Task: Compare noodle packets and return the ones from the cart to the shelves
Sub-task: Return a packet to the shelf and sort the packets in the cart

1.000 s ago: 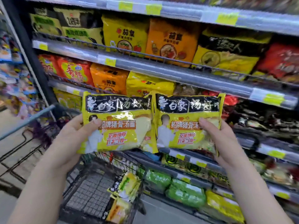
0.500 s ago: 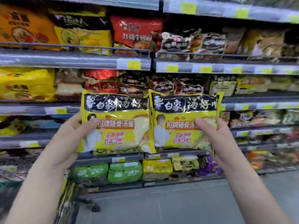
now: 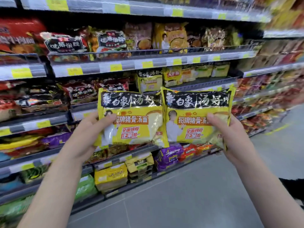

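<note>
Two matching yellow noodle packets with black top bands are held side by side in front of the shelves. My left hand [image 3: 85,137] grips the left packet [image 3: 133,119] at its left edge, thumb on the front. My right hand [image 3: 230,137] grips the right packet [image 3: 194,117] at its right edge, thumb across the front. The right packet's left edge overlaps the left packet slightly. More packets of the same yellow design [image 3: 149,81] stand on the shelf just behind and above them. The cart is out of view.
Several grey shelves [image 3: 115,67] with yellow price tags run left to right, packed with red, black, purple and green noodle packs. Grey aisle floor [image 3: 189,195] lies below and to the right. A dark sleeve edge [image 3: 294,186] shows at the far right.
The view has swung right along the shelves; the cart has dropped out of sight. Both hands keep the same grip on the two packets, which now sit before matching yellow packs.
</note>
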`<state>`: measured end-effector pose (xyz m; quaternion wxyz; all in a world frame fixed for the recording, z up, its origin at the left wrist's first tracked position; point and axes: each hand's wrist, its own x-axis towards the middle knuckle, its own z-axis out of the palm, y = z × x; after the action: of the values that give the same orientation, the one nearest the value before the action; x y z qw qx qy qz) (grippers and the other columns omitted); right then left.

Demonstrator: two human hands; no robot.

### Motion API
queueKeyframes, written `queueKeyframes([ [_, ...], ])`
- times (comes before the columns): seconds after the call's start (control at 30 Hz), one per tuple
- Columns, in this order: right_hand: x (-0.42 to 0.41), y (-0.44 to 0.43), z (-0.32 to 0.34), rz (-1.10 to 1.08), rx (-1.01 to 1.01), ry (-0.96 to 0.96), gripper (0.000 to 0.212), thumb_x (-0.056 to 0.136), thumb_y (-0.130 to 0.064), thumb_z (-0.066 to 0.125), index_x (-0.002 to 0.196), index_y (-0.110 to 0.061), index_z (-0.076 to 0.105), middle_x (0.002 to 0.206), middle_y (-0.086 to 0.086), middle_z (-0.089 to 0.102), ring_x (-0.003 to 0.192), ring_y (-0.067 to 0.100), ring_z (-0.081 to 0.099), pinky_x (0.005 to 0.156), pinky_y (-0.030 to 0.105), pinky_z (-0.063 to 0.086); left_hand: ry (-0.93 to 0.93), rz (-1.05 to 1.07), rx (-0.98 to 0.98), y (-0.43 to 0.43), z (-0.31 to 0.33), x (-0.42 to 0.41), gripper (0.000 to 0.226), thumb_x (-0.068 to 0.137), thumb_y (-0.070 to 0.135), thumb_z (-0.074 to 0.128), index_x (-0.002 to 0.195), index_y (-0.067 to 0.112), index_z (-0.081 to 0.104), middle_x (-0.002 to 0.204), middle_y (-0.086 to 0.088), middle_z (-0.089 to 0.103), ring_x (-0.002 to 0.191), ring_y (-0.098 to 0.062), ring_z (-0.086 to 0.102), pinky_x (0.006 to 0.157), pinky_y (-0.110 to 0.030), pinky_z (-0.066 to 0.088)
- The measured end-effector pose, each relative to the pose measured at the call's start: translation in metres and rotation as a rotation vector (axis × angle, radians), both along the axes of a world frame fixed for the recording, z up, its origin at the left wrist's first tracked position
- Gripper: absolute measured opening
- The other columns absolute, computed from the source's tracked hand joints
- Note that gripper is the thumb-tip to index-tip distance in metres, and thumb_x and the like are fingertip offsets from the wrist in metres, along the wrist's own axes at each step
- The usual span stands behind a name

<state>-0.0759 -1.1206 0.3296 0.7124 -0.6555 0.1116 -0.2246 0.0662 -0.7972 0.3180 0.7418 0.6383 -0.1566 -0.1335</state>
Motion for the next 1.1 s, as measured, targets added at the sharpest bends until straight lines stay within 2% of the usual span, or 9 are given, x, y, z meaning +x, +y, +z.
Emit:
queueKeyframes([
  [0.07,0.0,-0.02,0.0,-0.027,0.01,-0.015,0.065,0.064,-0.047,0.086,0.116,-0.013,0.069,0.113,0.013,0.077,0.104,0.034,0.074,0.1,0.062,0.052,-0.007,-0.038,0.001,-0.024,0.003,0.002,0.069,0.056,0.057,0.095,0.114,0.025,0.075,0.12,-0.009,0.078,0.103,-0.027,0.078,0.076,-0.033,0.065],
  [0.2,0.017,-0.054,0.0,-0.03,0.011,-0.005,0.053,0.07,-0.042,0.079,0.115,-0.015,0.067,0.111,0.009,0.078,0.103,0.031,0.075,0.101,0.06,0.052,-0.001,-0.011,0.007,-0.065,0.004,0.02,0.016,0.096,0.024,0.067,0.111,0.028,0.067,0.102,0.005,0.082,0.079,-0.008,0.079,0.058,-0.02,0.059],
  [0.3,0.046,-0.077,0.002,-0.014,-0.014,-0.001,0.058,0.065,-0.047,0.081,0.112,-0.015,0.067,0.109,0.007,0.079,0.102,0.028,0.076,0.104,0.057,0.052,0.007,0.017,0.013,-0.088,0.004,0.043,0.02,0.091,0.027,0.069,0.111,0.027,0.069,0.103,0.004,0.082,0.086,-0.013,0.08,0.062,-0.025,0.061],
  [0.47,0.114,-0.119,-0.004,0.044,-0.04,0.06,0.078,0.055,-0.063,0.089,0.113,-0.017,0.067,0.114,0.005,0.078,0.112,0.029,0.072,0.111,0.059,0.043,0.001,0.052,-0.02,-0.119,-0.007,0.095,0.065,0.055,0.054,0.091,0.11,0.023,0.072,0.104,-0.001,0.082,0.085,-0.017,0.08,0.064,-0.026,0.062],
  [0.6,0.168,-0.15,-0.011,0.079,-0.034,0.1,0.058,0.062,-0.055,0.085,0.107,-0.02,0.069,0.111,0.007,0.078,0.109,0.029,0.073,0.108,0.058,0.047,0.074,0.124,-0.049,-0.151,-0.015,0.136,0.031,0.087,0.024,0.069,0.116,0.014,0.067,0.101,0.0,0.082,0.078,-0.012,0.079,0.059,-0.023,0.06],
  [0.7,0.198,-0.171,-0.017,0.1,-0.038,0.13,0.061,0.058,-0.063,0.088,0.103,-0.025,0.073,0.115,0.008,0.077,0.111,0.03,0.072,0.109,0.058,0.046,0.092,0.154,-0.02,-0.167,-0.021,0.159,0.03,0.086,0.021,0.068,0.115,0.013,0.067,0.107,-0.005,0.081,0.082,-0.015,0.079,0.063,-0.026,0.063],
  [0.8,0.223,-0.186,-0.023,0.128,-0.026,0.156,0.058,0.055,-0.065,0.089,0.098,-0.03,0.074,0.115,0.009,0.076,0.113,0.031,0.07,0.11,0.059,0.044,0.092,0.152,0.003,-0.175,-0.028,0.178,0.061,0.066,0.042,0.088,0.117,0.014,0.069,0.118,-0.011,0.078,0.094,-0.021,0.079,0.07,-0.03,0.064],
  [0.9,0.248,-0.194,-0.032,0.148,-0.012,0.187,0.07,0.056,-0.06,0.088,0.11,-0.02,0.068,0.113,0.008,0.077,0.108,0.03,0.073,0.106,0.058,0.049,0.096,0.181,0.019,-0.179,-0.033,0.188,0.095,0.041,0.06,0.099,0.119,0.014,0.069,0.116,-0.008,0.079,0.099,-0.024,0.079,0.074,-0.031,0.064],
  [1.1,0.302,-0.21,-0.053,0.206,-0.043,0.237,0.032,0.083,-0.047,0.075,0.107,-0.028,0.068,0.109,-0.002,0.079,0.107,0.021,0.074,0.108,0.052,0.048,0.111,0.273,0.025,-0.195,-0.045,0.201,0.046,0.071,0.037,0.077,0.113,0.019,0.07,0.112,-0.003,0.081,0.098,-0.019,0.079,0.076,-0.029,0.064],
])
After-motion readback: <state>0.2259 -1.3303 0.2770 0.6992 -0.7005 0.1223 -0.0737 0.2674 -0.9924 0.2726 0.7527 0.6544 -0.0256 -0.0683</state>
